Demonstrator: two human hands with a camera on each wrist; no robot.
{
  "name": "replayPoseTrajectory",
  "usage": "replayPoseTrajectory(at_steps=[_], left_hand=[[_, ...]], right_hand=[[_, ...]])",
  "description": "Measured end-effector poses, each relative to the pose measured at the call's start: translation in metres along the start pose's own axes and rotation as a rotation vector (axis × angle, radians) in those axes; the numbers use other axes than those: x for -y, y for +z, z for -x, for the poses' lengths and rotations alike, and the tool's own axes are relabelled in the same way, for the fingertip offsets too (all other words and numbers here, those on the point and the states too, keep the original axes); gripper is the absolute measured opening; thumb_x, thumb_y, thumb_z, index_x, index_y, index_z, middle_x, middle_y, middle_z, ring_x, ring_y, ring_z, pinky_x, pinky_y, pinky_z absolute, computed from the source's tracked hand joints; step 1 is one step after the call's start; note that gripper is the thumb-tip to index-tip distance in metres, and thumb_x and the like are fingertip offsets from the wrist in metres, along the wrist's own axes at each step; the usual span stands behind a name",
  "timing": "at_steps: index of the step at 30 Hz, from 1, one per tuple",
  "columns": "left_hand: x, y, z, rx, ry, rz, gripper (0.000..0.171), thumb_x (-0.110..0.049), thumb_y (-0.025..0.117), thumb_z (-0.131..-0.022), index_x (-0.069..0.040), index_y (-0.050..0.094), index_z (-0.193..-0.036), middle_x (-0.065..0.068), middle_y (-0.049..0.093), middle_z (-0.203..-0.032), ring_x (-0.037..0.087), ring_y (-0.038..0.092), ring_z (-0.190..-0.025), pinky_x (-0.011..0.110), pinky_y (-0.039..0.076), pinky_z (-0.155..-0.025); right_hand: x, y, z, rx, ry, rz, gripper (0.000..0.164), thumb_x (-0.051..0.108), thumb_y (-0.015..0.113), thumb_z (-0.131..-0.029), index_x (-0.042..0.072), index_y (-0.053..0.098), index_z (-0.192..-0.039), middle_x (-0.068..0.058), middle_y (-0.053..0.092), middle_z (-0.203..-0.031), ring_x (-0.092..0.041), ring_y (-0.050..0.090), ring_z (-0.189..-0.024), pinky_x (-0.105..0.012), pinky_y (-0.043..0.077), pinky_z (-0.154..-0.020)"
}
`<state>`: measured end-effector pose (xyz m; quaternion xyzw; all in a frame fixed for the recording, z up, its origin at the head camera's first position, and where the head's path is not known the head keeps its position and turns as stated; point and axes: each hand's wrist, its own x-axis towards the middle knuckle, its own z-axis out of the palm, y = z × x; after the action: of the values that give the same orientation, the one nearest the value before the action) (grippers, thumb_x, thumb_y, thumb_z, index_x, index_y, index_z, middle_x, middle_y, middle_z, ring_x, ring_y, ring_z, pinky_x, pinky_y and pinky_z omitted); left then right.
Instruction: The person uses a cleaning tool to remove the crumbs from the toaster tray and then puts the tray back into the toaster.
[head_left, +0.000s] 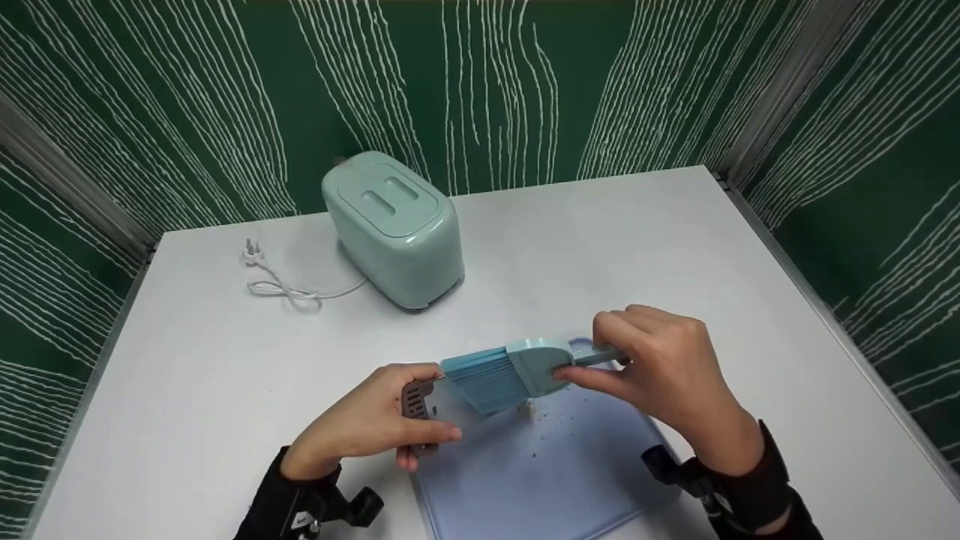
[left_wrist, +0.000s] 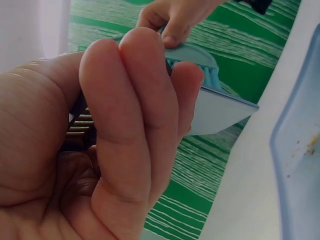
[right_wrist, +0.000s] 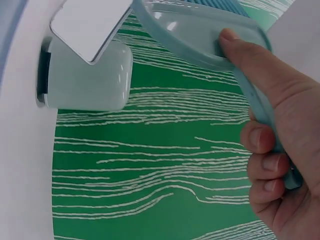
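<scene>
My right hand grips the handle of a small pale-teal hand brush, thumb on its head. The blue bristles point left, over the tray's upper left part. In my left hand is a flat pale panel with a brown slotted end; it looks like a small dustpan, mostly hidden by the fingers. The bristles overlap this panel in the head view. Below both hands lies a light-blue tray with crumbs scattered on it.
A mint-green toaster with a lid on top stands at the back of the white table. Its white cord lies bundled to the left, ending in a plug. Green walls with white streaks enclose the table's back and sides.
</scene>
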<state>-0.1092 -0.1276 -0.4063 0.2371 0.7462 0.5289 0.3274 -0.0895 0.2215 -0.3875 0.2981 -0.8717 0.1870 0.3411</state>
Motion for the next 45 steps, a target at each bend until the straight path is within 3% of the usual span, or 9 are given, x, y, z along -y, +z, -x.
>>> replayPoseTrajectory(at_steps=[4,9,13,26,45], left_hand=[[0.0,0.0,-0.001,0.013,0.013,0.028,0.044,-0.02,0.086,-0.094,-0.016,0.068,-0.134,0.007,0.076,-0.08,0.009,0.065,-0.048,0.032,0.06,-0.044],[0.0,0.001,-0.001,0.017,0.017,0.046,0.033,-0.019,0.086,-0.092,-0.01,0.068,-0.119,0.005,0.074,-0.083,0.009,0.065,-0.049,0.026,0.059,-0.044],[0.001,0.0,-0.001,0.012,0.017,0.048,0.033,-0.019,0.088,-0.091,-0.01,0.068,-0.116,0.004,0.073,-0.082,0.009,0.065,-0.048,0.027,0.059,-0.044],[0.0,-0.003,0.001,0.01,0.016,0.058,0.036,-0.018,0.087,-0.091,-0.008,0.067,-0.118,0.005,0.072,-0.08,0.009,0.065,-0.048,0.027,0.06,-0.044],[-0.005,-0.009,0.01,-0.008,0.014,0.024,0.038,-0.024,0.087,-0.093,-0.007,0.064,-0.119,0.004,0.07,-0.067,0.009,0.064,-0.045,0.027,0.059,-0.046]], right_hand=[[0.007,0.002,-0.001,0.009,0.005,-0.05,0.059,0.04,0.101,-0.07,0.016,0.047,-0.073,0.007,0.044,-0.06,-0.004,0.041,-0.058,-0.017,0.029,-0.049],[0.013,0.007,-0.002,-0.02,0.011,-0.152,0.059,0.041,0.1,-0.072,0.014,0.047,-0.072,0.006,0.046,-0.062,-0.004,0.043,-0.06,-0.018,0.03,-0.051],[0.015,0.01,-0.003,-0.021,-0.01,-0.159,0.06,0.043,0.099,-0.071,0.015,0.047,-0.073,0.007,0.048,-0.063,-0.005,0.041,-0.06,-0.018,0.03,-0.05],[0.004,0.007,-0.002,0.008,-0.051,-0.072,0.06,0.04,0.1,-0.069,0.014,0.048,-0.076,0.006,0.052,-0.064,-0.006,0.04,-0.061,-0.018,0.028,-0.049],[-0.015,-0.002,0.0,0.041,-0.101,0.108,0.064,0.041,0.103,-0.065,0.015,0.045,-0.075,0.008,0.046,-0.062,-0.006,0.034,-0.059,-0.018,0.027,-0.047]])
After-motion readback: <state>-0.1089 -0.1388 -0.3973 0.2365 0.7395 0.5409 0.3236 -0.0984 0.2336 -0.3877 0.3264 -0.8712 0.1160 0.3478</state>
